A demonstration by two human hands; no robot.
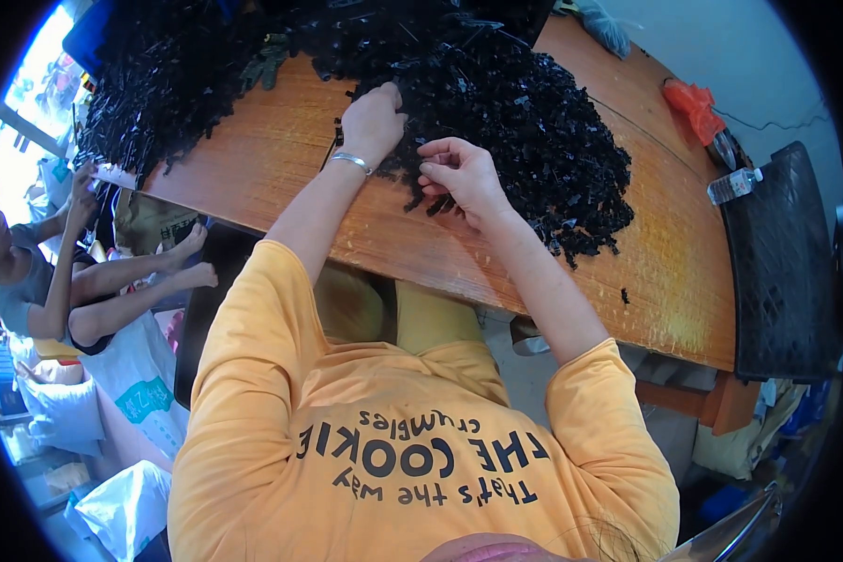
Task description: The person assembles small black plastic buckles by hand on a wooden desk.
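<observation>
A large heap of small black plastic pieces (543,140) spreads over the wooden table (421,253) in front of me. My left hand (373,122), with a silver bracelet (351,163) at the wrist, rests at the heap's near left edge. Its fingers curl down and inward, and the tips are hidden behind the hand. To its right, my right hand (465,183) hovers over the near edge of the heap. Thumb and forefinger come together there in a pinch, the other fingers bent. Whatever small thing either hand grips is too dark to make out.
A second black heap (159,84) lies at the far left, with a patterned glove (266,62) beside it. At right are a red plastic bag (693,108), a clear bottle (735,185) and a black chair back (785,262). Another person (42,262) sits at left.
</observation>
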